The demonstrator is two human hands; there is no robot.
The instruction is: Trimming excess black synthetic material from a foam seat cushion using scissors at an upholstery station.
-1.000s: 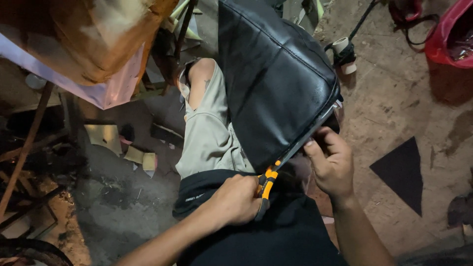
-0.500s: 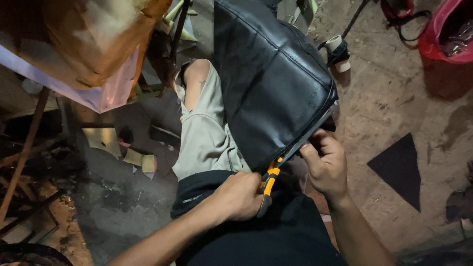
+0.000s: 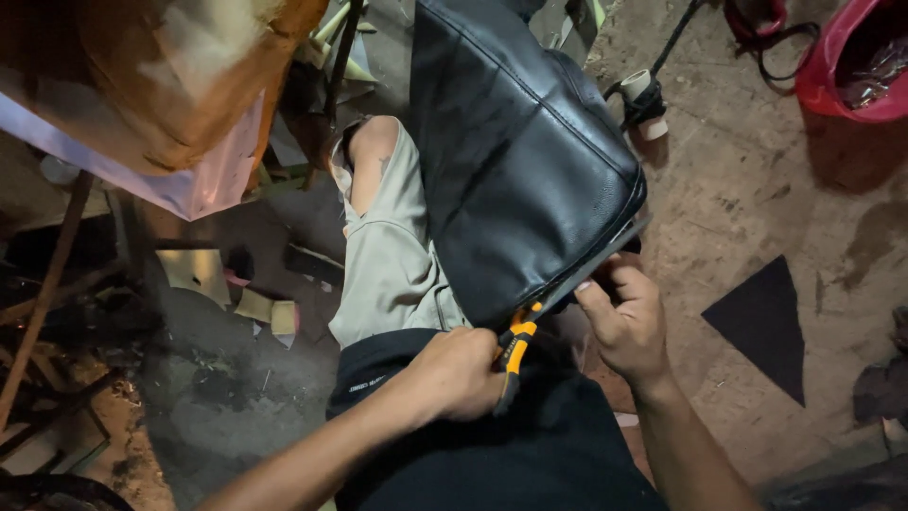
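Black leather seat cover (image 3: 515, 161), stretched over a padded form, lies across the person's lap and leans away over the knee in grey shorts (image 3: 383, 260). Left hand (image 3: 459, 374) is wrapped tight, fingers curled together around the handles of the orange-and-black pliers (image 3: 515, 345), and the tool's nose sits right at the cover's lower edge, just where the leather meets the pale base rim (image 3: 605, 255). Right hand (image 3: 624, 317) is up at that same edge, thumb pressed on the rim, fingers bent and tucked behind it, gripping the underside. Both hands close together, pliers between them. Off to the right on the dirt floor (image 3: 738, 208) lies a dark triangular scrap (image 3: 761, 322), well apart from the hands. Up top right, a red tub (image 3: 832, 80); near it, a roll of tape (image 3: 643, 90) by the cover's far side
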